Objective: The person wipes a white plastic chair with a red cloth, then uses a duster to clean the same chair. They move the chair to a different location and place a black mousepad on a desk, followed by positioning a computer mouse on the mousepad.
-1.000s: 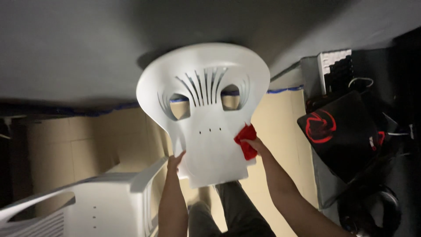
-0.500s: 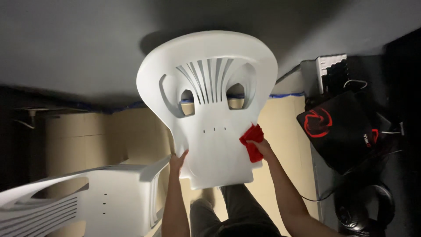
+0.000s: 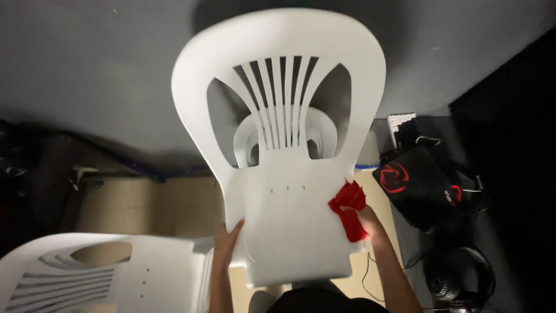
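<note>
A white plastic chair (image 3: 284,156) with a slatted back fills the middle of the head view, lifted and tilted toward me. My left hand (image 3: 227,240) grips the left edge of its seat. My right hand (image 3: 366,220) holds a crumpled red cloth (image 3: 349,210) pressed against the seat's right edge. Through the slats of the backrest a second white chair (image 3: 315,136) shows behind it.
Another white plastic chair (image 3: 104,278) lies at the lower left. A black bag with a red emblem (image 3: 420,185) sits on the right, with black headphones (image 3: 460,281) below it and a white ribbed object (image 3: 401,123) above. Tan floor with a blue tape line (image 3: 168,200) runs under a grey wall.
The chair has swung up and closer, its back rising higher in view and now filling more of it. Both hands stay on the seat edges, the red cloth still at the right edge.
</note>
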